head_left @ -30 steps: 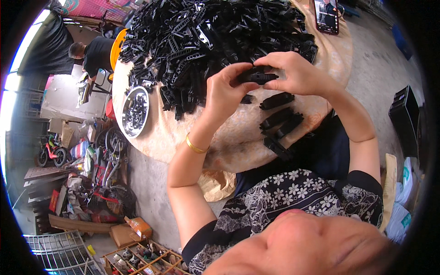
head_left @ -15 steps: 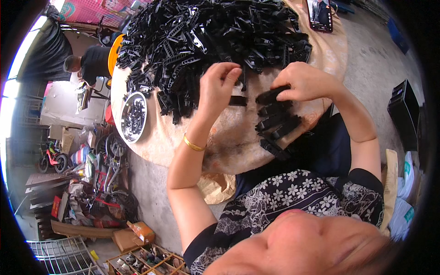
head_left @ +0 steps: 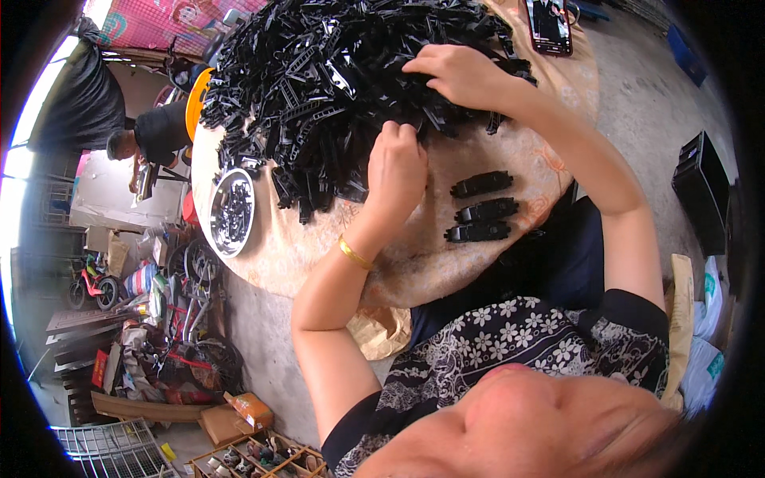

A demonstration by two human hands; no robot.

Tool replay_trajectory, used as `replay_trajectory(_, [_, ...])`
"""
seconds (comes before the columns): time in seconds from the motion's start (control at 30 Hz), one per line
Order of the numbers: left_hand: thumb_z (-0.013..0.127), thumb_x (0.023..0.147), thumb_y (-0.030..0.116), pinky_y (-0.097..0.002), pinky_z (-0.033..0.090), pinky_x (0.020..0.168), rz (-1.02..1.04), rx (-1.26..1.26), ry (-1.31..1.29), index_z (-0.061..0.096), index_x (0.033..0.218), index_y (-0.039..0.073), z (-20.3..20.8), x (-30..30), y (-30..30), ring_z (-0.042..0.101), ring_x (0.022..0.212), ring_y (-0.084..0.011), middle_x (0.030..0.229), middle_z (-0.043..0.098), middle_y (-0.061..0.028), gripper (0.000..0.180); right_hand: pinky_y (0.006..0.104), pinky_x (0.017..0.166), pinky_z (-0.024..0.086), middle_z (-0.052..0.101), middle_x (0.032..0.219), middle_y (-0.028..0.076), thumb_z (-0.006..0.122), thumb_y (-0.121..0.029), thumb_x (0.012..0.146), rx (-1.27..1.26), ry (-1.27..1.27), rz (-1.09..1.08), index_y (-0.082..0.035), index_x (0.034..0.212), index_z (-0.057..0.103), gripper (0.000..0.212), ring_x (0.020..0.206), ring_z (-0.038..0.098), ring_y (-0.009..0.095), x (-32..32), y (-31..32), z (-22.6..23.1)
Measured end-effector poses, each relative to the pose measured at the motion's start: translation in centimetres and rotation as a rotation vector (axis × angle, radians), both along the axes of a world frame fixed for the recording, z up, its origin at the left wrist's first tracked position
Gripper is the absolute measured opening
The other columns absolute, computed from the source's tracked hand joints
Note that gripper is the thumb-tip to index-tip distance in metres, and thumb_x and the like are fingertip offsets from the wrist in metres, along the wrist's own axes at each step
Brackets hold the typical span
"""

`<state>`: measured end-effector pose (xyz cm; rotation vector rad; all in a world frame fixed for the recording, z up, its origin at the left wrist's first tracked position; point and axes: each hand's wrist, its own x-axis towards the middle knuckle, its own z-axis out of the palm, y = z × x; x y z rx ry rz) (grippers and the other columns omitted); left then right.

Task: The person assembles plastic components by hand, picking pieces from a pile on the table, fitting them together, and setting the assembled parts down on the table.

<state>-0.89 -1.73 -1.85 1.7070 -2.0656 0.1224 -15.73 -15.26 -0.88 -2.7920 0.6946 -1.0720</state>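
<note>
A large heap of black plastic parts [head_left: 319,103] covers the far side of a round table with a patterned cloth [head_left: 430,263]. My left hand [head_left: 397,171] is at the heap's near edge, fingers curled together; what they hold, if anything, is hidden. My right hand [head_left: 462,76] reaches over the heap's right side, thumb and fingers apart, fingertips at the parts. On the cloth below it, three elongated black parts [head_left: 486,210] lie roughly in a row, apart from the heap and from both hands.
A white-rimmed bowl of small shiny pieces [head_left: 232,213] stands at the table's left edge. A phone [head_left: 548,28] lies at the far right. A black bin [head_left: 701,191] is on the floor to the right. Another person [head_left: 151,139] sits beyond, at left.
My right hand has left the black parts near me and moved up and left onto the heap. Those parts now lie in a looser row. My left hand has shifted slightly nearer and right.
</note>
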Motion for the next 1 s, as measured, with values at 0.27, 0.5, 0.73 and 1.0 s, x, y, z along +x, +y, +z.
replay_trajectory(0.27, [0.05, 0.09, 0.009, -0.0266, 0.047, 0.062, -0.005, 0.544, 1.413, 0.057, 0.104, 0.0, 1.7, 4.8, -0.6, 0.054, 0.069, -0.0107, 0.092, 0.061, -0.0086, 0.019, 0.0337, 0.074, 0.048, 0.055, 0.089, 0.006, 0.062, -0.01, 0.073, -0.2, 0.18, 0.1, -0.005, 0.088, 0.062, 0.015, 0.087, 0.056, 0.024, 1.2, -1.7, -0.4])
replay_trajectory(0.5, [0.052, 0.092, 0.017, -0.0248, 0.045, 0.063, -0.135, 0.536, 1.763, 0.056, 0.103, 0.0, 1.9, 3.6, -0.6, 0.049, 0.069, -0.0115, 0.09, 0.058, -0.0062, 0.02, 0.0371, 0.071, 0.049, 0.058, 0.084, 0.008, 0.066, -0.025, 0.074, -0.106, 0.31, 0.15, -0.007, 0.079, 0.064, 0.019, 0.084, 0.059, 0.027, 1.4, -1.6, -0.6])
replay_trajectory(0.73, [0.049, 0.093, 0.02, -0.0274, 0.049, 0.064, -0.064, 0.358, 1.67, 0.057, 0.105, 0.001, 1.4, 5.8, -1.0, 0.059, 0.071, -0.0166, 0.087, 0.062, -0.0099, 0.023, 0.0396, 0.073, 0.049, 0.063, 0.081, 0.012, 0.069, -0.033, 0.073, 0.23, 0.273, -0.032, -0.005, 0.086, 0.063, 0.031, 0.083, 0.061, 0.031, 1.6, 1.0, 1.2])
replay_trajectory(1.0, [0.044, 0.094, 0.014, -0.036, 0.053, 0.075, -0.075, 0.326, 1.718, 0.055, 0.109, -0.002, 2.1, 5.0, -0.8, 0.063, 0.084, -0.0267, 0.095, 0.06, -0.0129, 0.024, 0.037, 0.072, 0.049, 0.059, 0.088, 0.014, 0.067, -0.023, 0.074, 0.018, -0.002, -0.008, -0.005, 0.102, 0.059, 0.035, 0.082, 0.06, 0.029, 2.7, -0.8, 0.8])
